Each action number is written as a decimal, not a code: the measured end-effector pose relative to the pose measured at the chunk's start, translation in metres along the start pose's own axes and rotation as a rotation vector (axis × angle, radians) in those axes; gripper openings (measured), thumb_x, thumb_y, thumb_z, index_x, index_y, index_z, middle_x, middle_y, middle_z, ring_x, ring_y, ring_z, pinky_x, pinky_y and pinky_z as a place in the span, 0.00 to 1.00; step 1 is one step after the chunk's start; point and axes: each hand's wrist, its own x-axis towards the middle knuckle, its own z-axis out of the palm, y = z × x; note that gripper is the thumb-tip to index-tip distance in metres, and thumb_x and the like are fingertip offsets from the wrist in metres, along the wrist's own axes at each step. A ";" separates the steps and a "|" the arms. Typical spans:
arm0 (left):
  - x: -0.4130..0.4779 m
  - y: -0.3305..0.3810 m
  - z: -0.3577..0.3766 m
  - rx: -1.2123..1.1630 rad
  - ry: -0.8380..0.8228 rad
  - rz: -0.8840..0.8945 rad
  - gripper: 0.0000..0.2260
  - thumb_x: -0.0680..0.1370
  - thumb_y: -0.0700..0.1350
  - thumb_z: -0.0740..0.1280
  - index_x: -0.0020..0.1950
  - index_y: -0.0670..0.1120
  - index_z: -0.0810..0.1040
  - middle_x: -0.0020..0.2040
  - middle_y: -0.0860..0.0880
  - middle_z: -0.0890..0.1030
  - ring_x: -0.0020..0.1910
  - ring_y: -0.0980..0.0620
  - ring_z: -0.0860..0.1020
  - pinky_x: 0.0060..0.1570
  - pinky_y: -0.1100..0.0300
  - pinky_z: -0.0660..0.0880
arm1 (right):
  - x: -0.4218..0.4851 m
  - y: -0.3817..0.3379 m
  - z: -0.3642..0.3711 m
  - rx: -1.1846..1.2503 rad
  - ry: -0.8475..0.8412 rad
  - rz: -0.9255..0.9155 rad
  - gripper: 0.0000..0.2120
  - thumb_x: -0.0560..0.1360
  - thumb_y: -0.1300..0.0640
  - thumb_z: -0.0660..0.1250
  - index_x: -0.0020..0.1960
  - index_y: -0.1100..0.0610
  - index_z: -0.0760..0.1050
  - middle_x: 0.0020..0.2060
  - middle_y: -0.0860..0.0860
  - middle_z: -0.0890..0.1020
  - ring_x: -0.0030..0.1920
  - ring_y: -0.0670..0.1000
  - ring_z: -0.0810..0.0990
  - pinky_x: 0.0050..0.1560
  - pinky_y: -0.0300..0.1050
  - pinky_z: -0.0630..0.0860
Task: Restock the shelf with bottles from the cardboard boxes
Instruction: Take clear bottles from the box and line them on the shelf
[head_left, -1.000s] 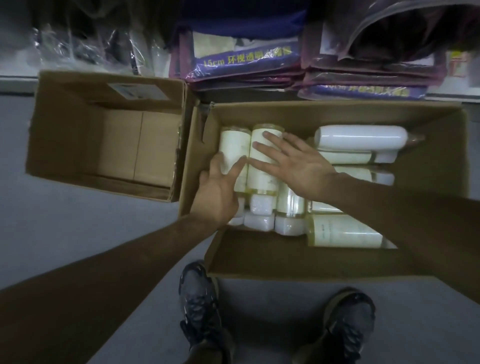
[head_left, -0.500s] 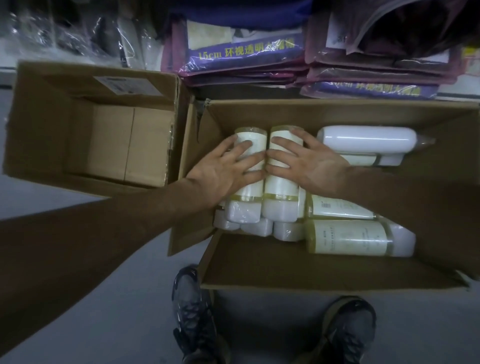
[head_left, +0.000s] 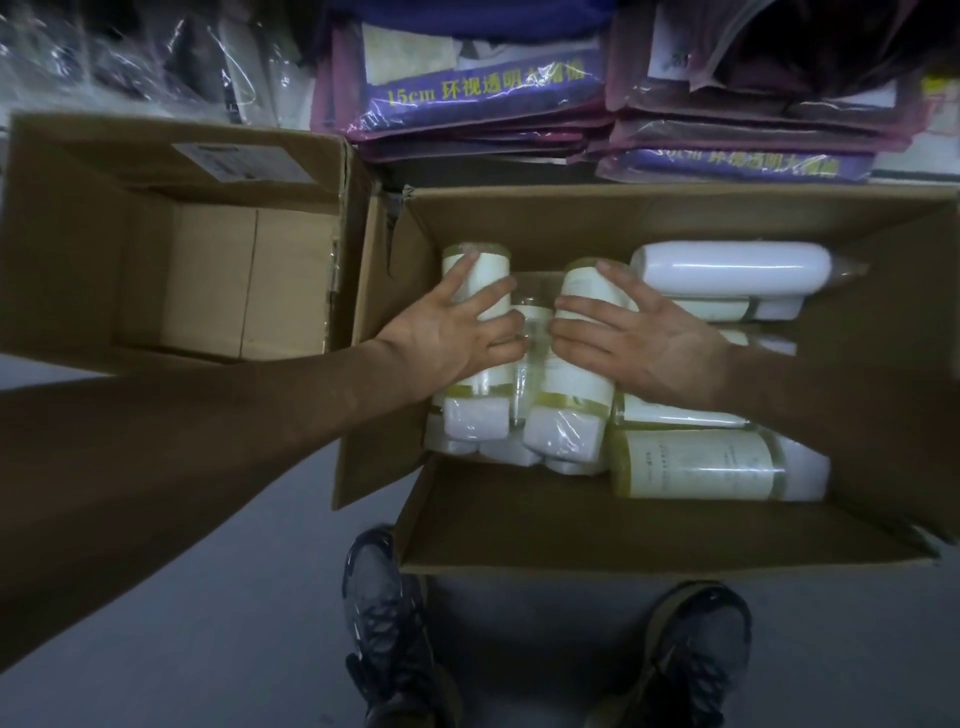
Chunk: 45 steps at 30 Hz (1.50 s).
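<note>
Bottles (head_left: 675, 415) in clear wrap lay packed in the open cardboard box (head_left: 623, 208) on the floor (head_left: 208, 597). Both hands were down inside it.

The left grip (head_left: 457, 338) lay over the first bottle (head_left: 475, 415). Its fingers (head_left: 462, 275) were spread along the white label, and the lower ones curled over the side, so it was holding that bottle. The right grip (head_left: 639, 343) held the second bottle (head_left: 576, 387) the same way, with its fingers bent over the side that faced the left grip. The two grips were close together, fingertips nearly meeting. In the gap between them a clear bottle (head_left: 530, 332) showed lower down in the box. Both held bottles pointed their white caps back toward the person.

Just past the right grip, a long white bottle (head_left: 727, 267) lay across the box. Below the right wrist, nearer the person, lay a yellow bottle (head_left: 696, 465) with a pale label.

Out past the left grip, on its outer side, sat a second box (head_left: 104, 234), right beside the full one, with only its cardboard bottom showing. Far beyond both grips were stacks of purple packs (head_left: 467, 98) and shiny plastic bags (head_left: 130, 52). Nearest the person, two dark shoes (head_left: 384, 623) stood on the grey floor.
</note>
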 end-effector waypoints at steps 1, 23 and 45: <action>-0.001 0.000 -0.003 -0.020 -0.022 -0.012 0.49 0.75 0.48 0.78 0.84 0.55 0.46 0.83 0.46 0.53 0.84 0.31 0.45 0.75 0.19 0.43 | -0.002 -0.004 -0.002 0.011 0.003 0.008 0.39 0.74 0.63 0.77 0.80 0.55 0.66 0.76 0.58 0.73 0.80 0.65 0.66 0.77 0.76 0.57; -0.180 -0.016 -0.148 -1.422 0.342 -0.292 0.36 0.71 0.60 0.76 0.76 0.54 0.72 0.70 0.56 0.74 0.64 0.59 0.76 0.60 0.58 0.77 | -0.083 -0.057 -0.236 0.924 0.172 0.822 0.39 0.70 0.44 0.79 0.74 0.37 0.63 0.65 0.24 0.69 0.64 0.40 0.74 0.51 0.37 0.72; -0.442 -0.188 -0.529 -1.805 0.829 -0.609 0.35 0.68 0.50 0.86 0.69 0.69 0.74 0.65 0.61 0.83 0.64 0.61 0.81 0.57 0.70 0.78 | -0.123 0.015 -0.686 1.171 0.579 0.896 0.42 0.61 0.41 0.85 0.69 0.28 0.69 0.61 0.31 0.81 0.60 0.35 0.80 0.60 0.50 0.82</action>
